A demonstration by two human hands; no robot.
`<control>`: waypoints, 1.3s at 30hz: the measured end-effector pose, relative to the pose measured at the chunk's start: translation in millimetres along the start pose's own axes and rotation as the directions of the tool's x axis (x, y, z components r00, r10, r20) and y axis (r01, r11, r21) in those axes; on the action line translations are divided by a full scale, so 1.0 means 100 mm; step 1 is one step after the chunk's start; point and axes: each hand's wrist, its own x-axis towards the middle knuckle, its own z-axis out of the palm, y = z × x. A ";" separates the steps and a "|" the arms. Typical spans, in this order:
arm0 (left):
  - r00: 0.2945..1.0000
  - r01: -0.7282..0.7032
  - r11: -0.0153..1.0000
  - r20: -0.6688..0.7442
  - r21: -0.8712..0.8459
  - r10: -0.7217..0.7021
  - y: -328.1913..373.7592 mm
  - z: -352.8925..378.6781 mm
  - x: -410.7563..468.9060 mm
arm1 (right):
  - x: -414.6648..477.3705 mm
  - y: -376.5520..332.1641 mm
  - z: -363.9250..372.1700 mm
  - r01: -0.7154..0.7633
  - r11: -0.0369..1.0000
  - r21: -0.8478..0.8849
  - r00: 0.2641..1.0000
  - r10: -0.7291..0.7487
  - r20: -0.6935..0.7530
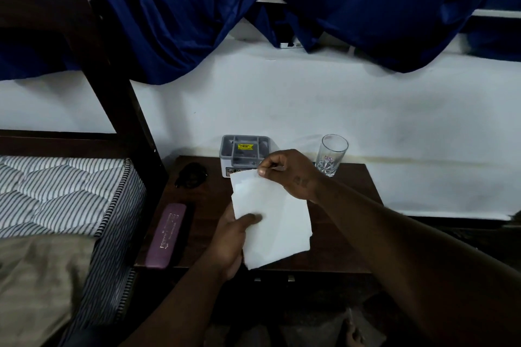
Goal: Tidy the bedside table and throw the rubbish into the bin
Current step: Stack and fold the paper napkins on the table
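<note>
Both my hands hold a few white paper sheets (pixel 275 217) above the dark wooden bedside table (pixel 349 177). My left hand (pixel 231 239) grips the sheets at their lower left edge, thumb on top. My right hand (pixel 287 170) pinches their top corner between thumb and fingers. The sheets hang tilted over the middle of the table and hide part of its top.
On the table stand a grey compartment box (pixel 244 153) at the back, a clear drinking glass (pixel 331 155) at the back right, a black coiled object (pixel 192 175) at the left and a purple case (pixel 166 235) at the front left. A striped mattress (pixel 56 194) lies left; blue curtains (pixel 197 8) hang above.
</note>
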 end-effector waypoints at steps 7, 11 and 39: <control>0.993 -0.003 0.999 0.118 -0.050 0.009 0.15 0.03 -0.02 | -0.03 -0.26 -0.13 0.069 0.989 -0.132 0.997 -0.071 -0.010; 0.987 -0.002 0.998 0.162 -0.068 0.013 0.22 0.05 -0.06 | -0.02 -0.41 -0.21 0.161 0.962 -0.220 0.979 -0.184 -0.089; 0.984 0.085 0.975 0.169 -0.203 -0.051 0.42 0.05 -0.18 | -0.30 -0.88 -0.63 -0.382 0.816 0.435 0.907 0.242 0.344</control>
